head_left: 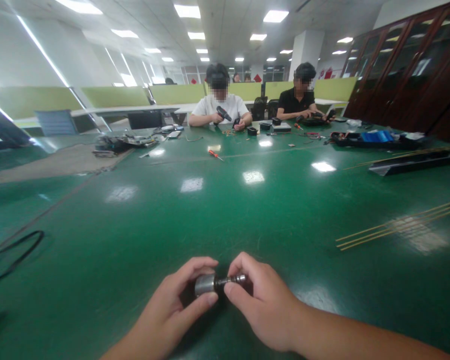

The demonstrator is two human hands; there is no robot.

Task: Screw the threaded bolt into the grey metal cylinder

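Observation:
Low over the green tabletop, close in front of me, is a metal part with a wide cylinder (205,284) at its left end and a thin stepped shaft (239,279) pointing right. My left hand (180,295) curls around the wide cylinder, thumb in front and fingers behind. On the shaft side, my right hand (264,295) pinches the thin section between thumb and forefinger. The part lies roughly level, and the other fingertips are partly hidden. I cannot tell whether it touches the table.
Several thin yellowish rods (397,225) lie to the right, near a dark metal channel (416,162). A black cable loop (26,255) is at left. Farther off lies an orange screwdriver (215,155). Across the table, two people work; one holds a power drill (224,113).

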